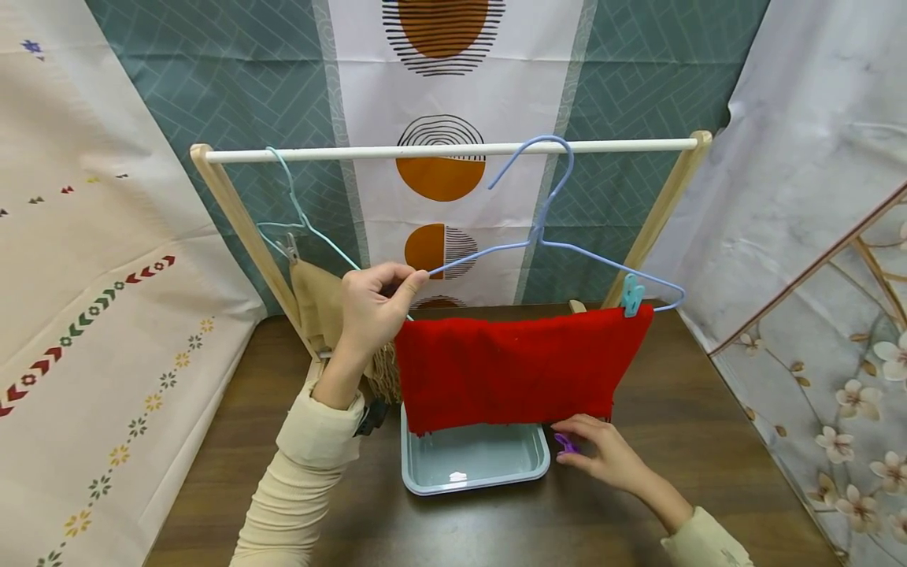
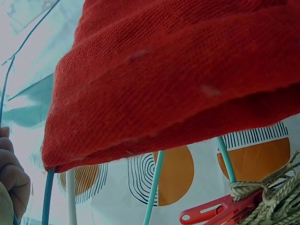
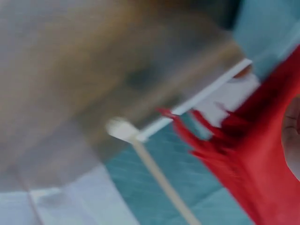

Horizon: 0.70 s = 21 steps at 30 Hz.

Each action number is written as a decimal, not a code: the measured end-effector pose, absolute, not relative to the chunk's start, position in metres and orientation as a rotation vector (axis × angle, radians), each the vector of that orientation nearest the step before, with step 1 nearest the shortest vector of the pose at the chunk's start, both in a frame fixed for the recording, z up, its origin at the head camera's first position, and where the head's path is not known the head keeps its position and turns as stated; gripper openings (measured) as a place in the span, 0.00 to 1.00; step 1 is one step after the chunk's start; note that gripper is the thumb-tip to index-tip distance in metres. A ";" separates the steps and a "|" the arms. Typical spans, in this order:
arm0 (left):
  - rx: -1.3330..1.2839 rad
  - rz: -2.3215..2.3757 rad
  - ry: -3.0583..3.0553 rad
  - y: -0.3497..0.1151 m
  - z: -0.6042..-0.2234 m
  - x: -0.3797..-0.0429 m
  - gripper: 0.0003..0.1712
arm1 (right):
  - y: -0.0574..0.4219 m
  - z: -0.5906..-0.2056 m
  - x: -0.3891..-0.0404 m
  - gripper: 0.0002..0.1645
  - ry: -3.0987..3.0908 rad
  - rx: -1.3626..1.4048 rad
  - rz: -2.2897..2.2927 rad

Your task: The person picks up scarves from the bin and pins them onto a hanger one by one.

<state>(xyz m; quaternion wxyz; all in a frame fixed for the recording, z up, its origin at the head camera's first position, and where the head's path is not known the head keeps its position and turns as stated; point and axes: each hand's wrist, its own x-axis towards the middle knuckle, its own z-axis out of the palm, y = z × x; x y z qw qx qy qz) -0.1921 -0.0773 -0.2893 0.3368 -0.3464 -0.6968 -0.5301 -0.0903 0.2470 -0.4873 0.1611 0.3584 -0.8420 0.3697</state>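
A blue wire hanger (image 1: 489,250) is in front of the rack's white rail, its hook at rail height. My left hand (image 1: 375,303) pinches its left corner between thumb and fingers; the left wrist view shows that hand (image 2: 13,180) at the left edge. A red knit cloth (image 1: 510,370) hangs folded over the hanger's lower bar. One turquoise clothespin (image 1: 632,295) clips the cloth at its right end. Low at the right, beneath the cloth, my right hand (image 1: 605,450) holds a purple clothespin (image 1: 565,443) between thumb and fingers. The right wrist view is blurred.
A light blue tray (image 1: 476,483) sits on the brown table (image 1: 439,535) below the cloth. The rack has a white rail (image 1: 340,153) and wooden posts. On its left hangs a mint hanger (image 1: 289,177) with a fringed tan cloth (image 1: 316,303). A red clothespin (image 2: 220,209) grips tan cords.
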 end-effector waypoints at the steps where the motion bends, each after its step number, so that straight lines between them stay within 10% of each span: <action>1: -0.901 -1.380 -1.818 -0.077 -0.289 -0.192 0.05 | 0.244 -0.480 -0.090 0.25 -2.393 1.039 1.062; 21: -0.912 -1.452 -1.805 -0.060 -0.278 -0.191 0.07 | 0.211 -0.340 -0.117 0.19 -2.073 1.101 1.199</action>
